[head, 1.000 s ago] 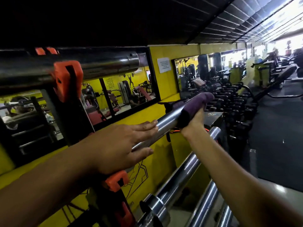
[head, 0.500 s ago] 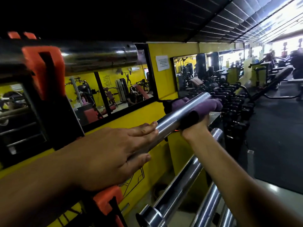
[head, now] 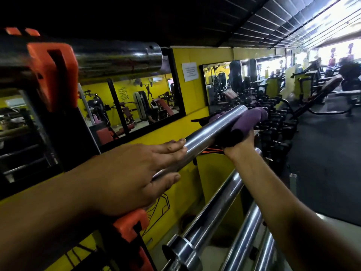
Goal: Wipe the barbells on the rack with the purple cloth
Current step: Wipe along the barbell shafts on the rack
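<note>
A chrome barbell [head: 213, 132] lies across the rack at chest height, its end pointing away to the right. My left hand [head: 136, 173] rests on it with straight fingers above and the thumb below. Farther along, my right hand [head: 240, 145] grips the purple cloth [head: 248, 122], which is wrapped over the right side of the bar near its end. Another thick barbell [head: 117, 57] sits on the top level. Lower barbells [head: 214, 210] lie side by side beneath my arms.
Orange hooks [head: 52, 73] on the black rack upright [head: 78, 137] hold the bars. A yellow wall with mirrors [head: 140, 106] runs on the left. A dumbbell rack [head: 277, 124] stands beyond the bar's end, with benches [head: 328, 90] and dark floor to the right.
My right hand has drawn the purple cloth back from over the bar's end, so the bare tip now shows. The left hand stays on the bar.
</note>
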